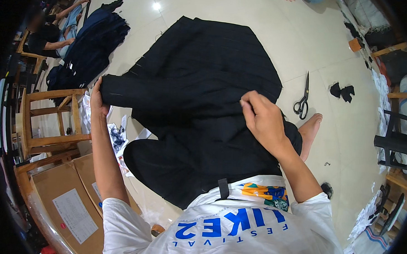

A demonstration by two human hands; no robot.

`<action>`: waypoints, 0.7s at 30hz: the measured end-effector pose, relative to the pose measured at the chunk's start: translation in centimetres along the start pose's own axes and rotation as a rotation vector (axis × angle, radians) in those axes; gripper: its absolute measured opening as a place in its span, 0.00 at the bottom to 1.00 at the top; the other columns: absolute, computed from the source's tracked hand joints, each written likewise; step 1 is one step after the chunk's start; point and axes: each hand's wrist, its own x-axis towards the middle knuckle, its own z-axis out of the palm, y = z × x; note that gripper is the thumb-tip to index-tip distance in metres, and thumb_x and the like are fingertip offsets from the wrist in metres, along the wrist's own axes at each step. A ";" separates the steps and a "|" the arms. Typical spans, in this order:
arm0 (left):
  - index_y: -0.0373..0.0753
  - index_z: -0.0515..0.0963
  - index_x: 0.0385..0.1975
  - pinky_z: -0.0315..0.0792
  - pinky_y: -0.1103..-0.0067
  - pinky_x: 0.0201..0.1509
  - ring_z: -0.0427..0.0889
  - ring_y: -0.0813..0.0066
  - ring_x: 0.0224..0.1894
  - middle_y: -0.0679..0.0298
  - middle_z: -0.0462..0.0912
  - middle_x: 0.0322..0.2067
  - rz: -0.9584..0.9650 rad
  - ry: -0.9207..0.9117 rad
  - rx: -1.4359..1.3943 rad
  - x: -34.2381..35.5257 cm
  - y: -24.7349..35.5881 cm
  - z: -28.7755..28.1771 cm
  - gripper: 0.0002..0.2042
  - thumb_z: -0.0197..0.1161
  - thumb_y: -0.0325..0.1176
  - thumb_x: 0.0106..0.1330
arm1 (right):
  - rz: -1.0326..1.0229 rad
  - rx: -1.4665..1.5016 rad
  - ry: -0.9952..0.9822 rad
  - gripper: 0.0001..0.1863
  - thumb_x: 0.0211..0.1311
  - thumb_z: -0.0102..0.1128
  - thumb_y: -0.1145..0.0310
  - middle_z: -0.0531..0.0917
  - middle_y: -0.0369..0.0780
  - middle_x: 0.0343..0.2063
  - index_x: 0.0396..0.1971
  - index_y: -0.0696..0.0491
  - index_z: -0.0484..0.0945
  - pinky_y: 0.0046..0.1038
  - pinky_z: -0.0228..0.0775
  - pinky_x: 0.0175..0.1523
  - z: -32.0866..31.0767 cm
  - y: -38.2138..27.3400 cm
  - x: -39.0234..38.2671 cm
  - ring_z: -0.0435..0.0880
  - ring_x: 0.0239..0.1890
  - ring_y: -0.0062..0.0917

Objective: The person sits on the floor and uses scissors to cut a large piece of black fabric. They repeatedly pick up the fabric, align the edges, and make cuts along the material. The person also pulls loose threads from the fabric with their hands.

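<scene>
A large piece of black cloth (206,54) with frayed thread edges spreads over my lap and the floor ahead. My left hand (98,99) grips the end of a narrow sleeve-like part of it, stretched out to the left. Over the right side of the cloth, my right hand (263,120) is closed, thumb against curled fingers. Whatever those fingers pinch, if anything, is too small to make out. A pair of black-handled scissors (301,104) lies on the floor to the right, beside my bare foot (310,131).
Small black scraps (342,91) lie past the scissors. At left stand a wooden stool (53,143) and cardboard boxes (51,184). Farther off, another person (43,40) sits by a dark blue fabric heap (96,40). A black plastic stool (393,140) stands far right.
</scene>
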 end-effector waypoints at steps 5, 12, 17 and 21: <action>0.35 0.84 0.47 0.82 0.68 0.55 0.89 0.63 0.45 0.59 0.89 0.43 0.026 0.001 0.021 0.0 0.8 0.2 0.16 0.65 0.45 0.75 | 0.083 -0.298 -0.251 0.27 0.71 0.66 0.50 0.84 0.48 0.22 0.23 0.59 0.82 0.33 0.79 0.29 -1.4 -0.7 -1.1 0.87 0.22 0.40; 0.36 0.84 0.47 0.83 0.69 0.54 0.89 0.64 0.44 0.59 0.89 0.42 -0.009 0.002 0.017 -0.7 0.9 1.6 0.16 0.64 0.45 0.75 | 0.408 0.264 -0.205 0.31 0.68 0.72 0.50 0.72 0.35 0.11 0.12 0.53 0.69 0.29 0.59 0.22 -1.2 1.0 -2.2 0.70 0.14 0.22; 0.37 0.83 0.46 0.84 0.67 0.53 0.89 0.63 0.42 0.58 0.89 0.41 0.006 0.027 0.020 0.4 0.1 1.0 0.16 0.64 0.45 0.75 | 1.042 1.137 0.048 0.28 0.70 0.72 0.62 0.60 0.24 0.14 0.17 0.42 0.60 0.22 0.44 0.20 0.2 1.2 -2.8 0.55 0.14 0.09; 0.36 0.83 0.45 0.83 0.68 0.53 0.90 0.61 0.41 0.57 0.89 0.40 -0.033 0.130 0.042 3.5 1.0 -3.8 0.17 0.64 0.46 0.75 | 1.091 1.339 0.248 0.22 0.69 0.71 0.71 0.61 0.24 0.17 0.22 0.41 0.65 0.20 0.43 0.18 -3.2 2.0 -6.6 0.56 0.13 0.08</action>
